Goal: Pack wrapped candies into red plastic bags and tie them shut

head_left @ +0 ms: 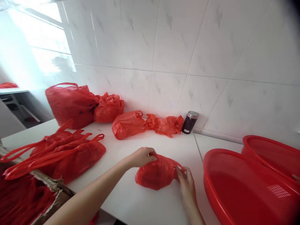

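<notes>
A filled red plastic bag (pixel 156 175) lies on the white table in front of me; what is inside does not show clearly. My left hand (pixel 142 156) grips the bag's upper left side, thumb and fingers closed on the plastic. At the bag's right end, my right hand (pixel 186 179) pinches the gathered plastic between its fingers.
Several red bags line the wall, including a large one (pixel 70 104). A dark flask (pixel 190 122) stands beside them. Red baskets (pixel 212 187) are at right. More red bags (pixel 77 156) lie at left above a torn cardboard box (pixel 55 195) of red material.
</notes>
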`<state>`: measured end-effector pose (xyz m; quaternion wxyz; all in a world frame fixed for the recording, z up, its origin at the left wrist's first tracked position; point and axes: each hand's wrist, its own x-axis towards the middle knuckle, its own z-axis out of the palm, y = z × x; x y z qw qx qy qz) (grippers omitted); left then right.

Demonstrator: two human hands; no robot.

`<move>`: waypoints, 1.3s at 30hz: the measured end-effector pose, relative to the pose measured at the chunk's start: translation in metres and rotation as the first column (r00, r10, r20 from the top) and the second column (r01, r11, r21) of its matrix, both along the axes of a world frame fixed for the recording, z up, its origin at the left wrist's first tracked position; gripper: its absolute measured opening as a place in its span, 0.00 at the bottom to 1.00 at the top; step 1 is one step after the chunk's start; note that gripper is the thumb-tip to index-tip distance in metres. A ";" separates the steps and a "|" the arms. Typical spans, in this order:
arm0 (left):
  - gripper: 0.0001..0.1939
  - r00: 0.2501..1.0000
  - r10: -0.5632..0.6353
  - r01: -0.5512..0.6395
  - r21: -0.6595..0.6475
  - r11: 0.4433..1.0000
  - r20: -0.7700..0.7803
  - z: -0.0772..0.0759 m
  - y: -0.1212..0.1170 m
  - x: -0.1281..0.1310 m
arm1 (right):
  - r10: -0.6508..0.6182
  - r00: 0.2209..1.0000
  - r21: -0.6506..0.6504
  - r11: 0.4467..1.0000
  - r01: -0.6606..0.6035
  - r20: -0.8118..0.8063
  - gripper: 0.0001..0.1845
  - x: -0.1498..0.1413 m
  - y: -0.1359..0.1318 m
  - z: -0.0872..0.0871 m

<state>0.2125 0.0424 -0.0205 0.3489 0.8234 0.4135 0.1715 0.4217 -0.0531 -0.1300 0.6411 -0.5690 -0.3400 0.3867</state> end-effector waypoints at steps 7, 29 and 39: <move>0.14 0.989 0.143 -0.146 -0.211 0.967 -0.027 0.059 0.018 -0.101 | 0.018 1.000 -0.052 0.998 -0.017 0.024 0.23 -0.005 -0.001 0.005; 0.12 0.865 0.239 -0.073 0.360 0.930 -0.441 0.014 0.004 -0.147 | 0.058 0.933 -0.011 0.998 -0.058 0.354 0.14 -0.023 -0.021 -0.006; 0.22 0.972 0.006 0.101 0.440 0.892 -0.237 -0.012 0.104 0.075 | 0.045 0.841 -0.014 0.999 -0.045 0.539 0.07 -0.032 -0.027 -0.009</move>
